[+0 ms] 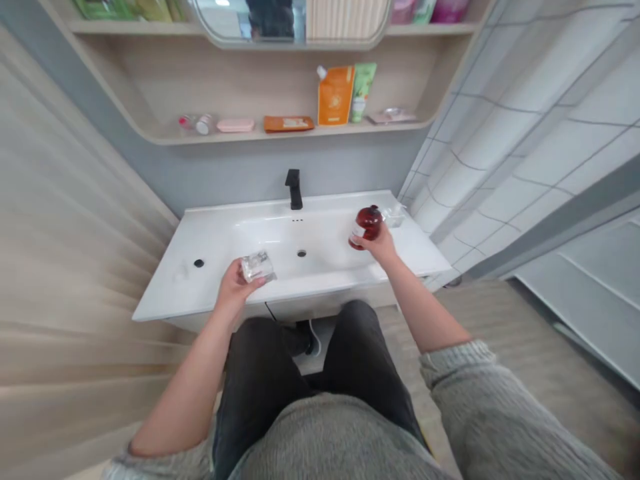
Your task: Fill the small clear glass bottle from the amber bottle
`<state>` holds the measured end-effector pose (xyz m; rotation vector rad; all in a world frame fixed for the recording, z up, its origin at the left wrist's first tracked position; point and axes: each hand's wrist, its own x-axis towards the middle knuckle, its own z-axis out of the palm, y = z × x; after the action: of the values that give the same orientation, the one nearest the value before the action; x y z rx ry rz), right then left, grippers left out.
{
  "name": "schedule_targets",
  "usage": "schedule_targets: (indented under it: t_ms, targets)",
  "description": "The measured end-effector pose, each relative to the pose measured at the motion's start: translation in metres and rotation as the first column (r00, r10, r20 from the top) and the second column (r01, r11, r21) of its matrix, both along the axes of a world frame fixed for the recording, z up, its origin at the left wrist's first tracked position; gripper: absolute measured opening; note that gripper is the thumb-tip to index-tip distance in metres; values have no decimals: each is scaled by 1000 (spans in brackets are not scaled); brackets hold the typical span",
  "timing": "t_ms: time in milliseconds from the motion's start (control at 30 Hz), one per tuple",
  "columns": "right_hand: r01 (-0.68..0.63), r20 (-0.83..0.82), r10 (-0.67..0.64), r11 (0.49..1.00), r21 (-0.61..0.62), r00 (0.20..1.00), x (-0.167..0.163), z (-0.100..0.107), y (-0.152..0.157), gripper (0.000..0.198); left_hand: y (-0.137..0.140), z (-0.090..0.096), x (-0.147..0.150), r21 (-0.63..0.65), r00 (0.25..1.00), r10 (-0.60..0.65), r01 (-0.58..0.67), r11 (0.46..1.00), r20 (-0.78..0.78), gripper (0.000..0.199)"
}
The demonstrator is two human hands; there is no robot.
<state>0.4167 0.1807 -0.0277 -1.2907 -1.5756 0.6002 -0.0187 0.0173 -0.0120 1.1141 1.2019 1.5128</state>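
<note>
My left hand (235,283) is closed around a small clear plastic box (258,267) with something whitish in it, held over the front left rim of the white sink (320,280). What the box contains is too blurred to name. On the right, my right hand (381,245) grips a dark red-brown bottle (369,220) with a white label. The bottle leans a little and has a narrow dark neck. Just behind it, a clear object (395,215) sits on the right counter, partly covered by the bottle and hand.
A black faucet (294,189) rises behind the basin. On the shelf above (230,137) stand an orange pouch (335,97) and a green tube (363,92), beside an orange packet (289,124) and a pink box (235,125). A mirror cabinet (295,45) hangs higher; curtains flank both sides.
</note>
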Motion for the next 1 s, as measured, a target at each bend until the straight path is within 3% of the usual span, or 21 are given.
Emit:
schedule_targets:
  t_ms: [167,300,467,567,733,1000]
  targets:
    - [-291,-101,277,942,-168,955,-106,0,30,87,55,-6,-3,51,999,-30,28,998,34,70]
    - [-385,-250,315,866,-319,916,-152,-22,52,80,96,-17,-5,61,997,-67,66,996,23,71]
    - [-334,-190,281,864,-377,941,-160,-55,66,85,140,-27,-8,44,986,-162,163,986,-33,74]
    - [-381,-212,323,852,-359,922,-156,-65,70,87,159,-35,-9,56,985,-165,168,984,-54,78]
    - [-466,-253,395,798,-382,883,-155,-68,71,86,178,-53,-12,34,983,-177,179,983,-45,79]
    - [-549,-327,444,720,-424,834,-159,-62,66,84,184,-78,-11,15,991,-112,113,993,-78,86]
